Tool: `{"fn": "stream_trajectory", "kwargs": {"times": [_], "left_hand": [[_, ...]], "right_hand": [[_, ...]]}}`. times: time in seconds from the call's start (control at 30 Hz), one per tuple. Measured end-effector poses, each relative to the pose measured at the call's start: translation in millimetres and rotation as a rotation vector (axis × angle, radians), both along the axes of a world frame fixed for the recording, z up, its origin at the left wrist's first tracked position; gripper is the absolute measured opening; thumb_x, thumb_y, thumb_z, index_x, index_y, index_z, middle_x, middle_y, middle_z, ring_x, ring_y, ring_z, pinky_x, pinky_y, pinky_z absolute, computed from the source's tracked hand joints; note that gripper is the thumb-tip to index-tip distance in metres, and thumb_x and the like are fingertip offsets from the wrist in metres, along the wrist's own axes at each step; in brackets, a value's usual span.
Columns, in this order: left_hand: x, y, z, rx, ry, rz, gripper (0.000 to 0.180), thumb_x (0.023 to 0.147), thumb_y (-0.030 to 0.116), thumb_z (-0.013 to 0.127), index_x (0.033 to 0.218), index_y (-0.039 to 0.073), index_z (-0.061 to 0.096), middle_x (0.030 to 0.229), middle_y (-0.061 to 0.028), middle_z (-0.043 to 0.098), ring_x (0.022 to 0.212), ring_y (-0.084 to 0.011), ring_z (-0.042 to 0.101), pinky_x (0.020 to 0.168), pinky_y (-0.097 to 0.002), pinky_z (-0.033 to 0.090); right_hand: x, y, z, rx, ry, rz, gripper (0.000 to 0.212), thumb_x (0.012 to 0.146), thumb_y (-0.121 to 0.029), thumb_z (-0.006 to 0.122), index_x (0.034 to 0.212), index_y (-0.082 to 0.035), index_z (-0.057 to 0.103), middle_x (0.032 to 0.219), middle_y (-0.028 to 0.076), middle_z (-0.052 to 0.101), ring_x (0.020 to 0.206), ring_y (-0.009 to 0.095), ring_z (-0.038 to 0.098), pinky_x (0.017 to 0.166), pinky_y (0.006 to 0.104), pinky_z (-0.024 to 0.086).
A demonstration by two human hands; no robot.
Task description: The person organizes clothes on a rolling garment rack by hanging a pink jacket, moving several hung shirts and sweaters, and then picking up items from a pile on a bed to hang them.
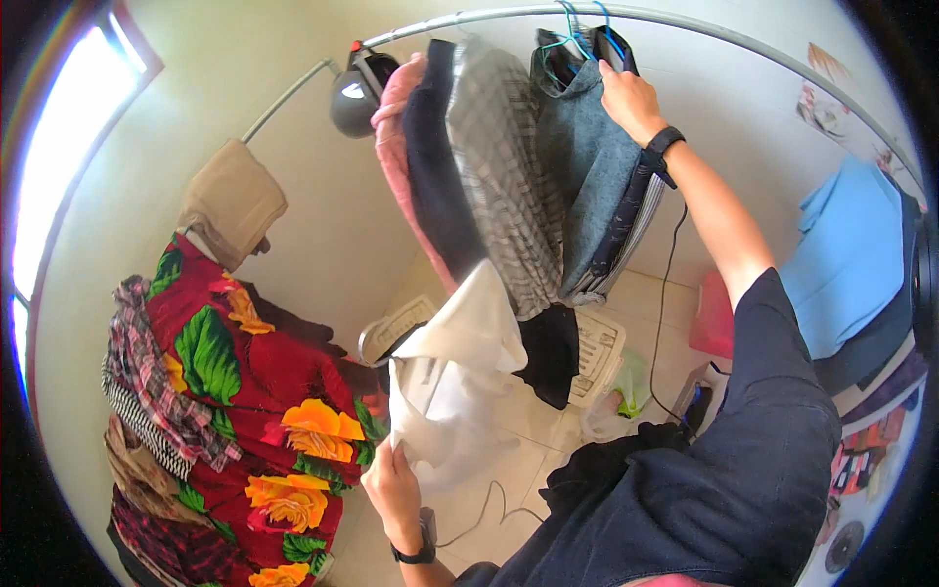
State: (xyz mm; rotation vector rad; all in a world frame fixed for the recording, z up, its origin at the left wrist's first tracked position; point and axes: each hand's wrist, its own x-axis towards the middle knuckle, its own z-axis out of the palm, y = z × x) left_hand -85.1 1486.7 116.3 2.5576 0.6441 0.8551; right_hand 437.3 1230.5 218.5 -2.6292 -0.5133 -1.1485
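Cream walls [323, 205] enclose a beige tiled floor [538, 426], with a curved metal rail [509, 14] across the top of the frame. Colourful printed sheets [827, 110] hang at upper right, their details too small to read. On the floor right of centre, a knotted translucent plastic bag [597, 423] shows something bright green inside, near a white slatted plastic basket [599, 357]; a pink-red plastic box [712, 323] stands farther right.

Below centre, the left grip [391, 489] is pinching the edge of a loose white cloth garment [474, 328], which hangs mid-frame. At upper right, the right grip [631, 101] touches the shoulder of a blue-grey knit top [587, 147], beside a blue plastic hanger [608, 29]; whether its fingers close on cloth or hanger, I cannot tell.
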Motion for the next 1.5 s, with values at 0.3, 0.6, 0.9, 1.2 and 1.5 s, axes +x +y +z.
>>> {"fn": "stream_trajectory", "kwargs": {"times": [0.3,0.6,0.9,1.2,1.5], "left_hand": [[96.0,-1.7,-22.9,-0.141,-0.121,-0.11,0.009,0.09,0.007,0.055,0.089,-0.001,0.059,0.067,-0.0198,0.06,0.057,-0.0341,0.061,0.051,-0.0367,0.045],[156.8,-30.3,-9.9,-0.196,-0.186,-0.293,0.013,0.092,0.009,0.054,0.09,-0.003,0.059,0.062,-0.0147,0.055,0.052,-0.0215,0.051,0.049,-0.0305,0.041],[225.5,-79.8,-0.7,-0.216,-0.182,-0.501,0.014,0.09,0.009,0.056,0.083,-0.002,0.056,0.059,-0.0192,0.051,0.048,-0.0315,0.051,0.046,-0.0358,0.039],[289.9,-152.7,28.6,-0.218,-0.192,-0.711,0.024,0.093,0.014,0.055,0.076,-0.003,0.051,0.053,-0.015,0.041,0.047,-0.017,0.035,0.045,-0.0328,0.033],[351.6,-238.3,108.9,-0.212,-0.193,-0.844,0.025,0.093,0.018,0.055,0.08,-0.003,0.054,0.058,-0.0075,0.042,0.057,-0.0109,0.037,0.053,-0.029,0.036]], "right_hand": [[-25.4,-98.5,13.1,-0.009,-0.007,-0.044,0.039,0.083,-0.006,0.049,0.12,-0.009,0.06,0.075,0.019,0.065,0.069,0.038,0.064,0.063,0.0459,0.052],[-67.3,-183.1,22.4,-0.011,-0.017,-0.101,0.041,0.081,-0.003,0.048,0.12,-0.009,0.06,0.081,0.023,0.064,0.075,0.039,0.063,0.069,0.045,0.052],[-145.7,-337.1,19.5,0.162,0.182,-0.473,0.034,0.091,-0.011,0.05,0.125,-0.011,0.056,0.101,0.026,0.06,0.095,0.044,0.056,0.083,0.045,0.047],[-191.7,-466.3,20.1,0.145,0.079,-0.705,0.034,0.09,-0.013,0.05,0.123,-0.011,0.058,0.089,0.027,0.062,0.085,0.043,0.06,0.076,0.0497,0.049],[-201.1,-464.9,13.6,0.256,0.123,-0.667,0.035,0.09,-0.016,0.05,0.124,-0.008,0.056,0.088,0.028,0.063,0.084,0.044,0.06,0.077,0.0502,0.049]]}}
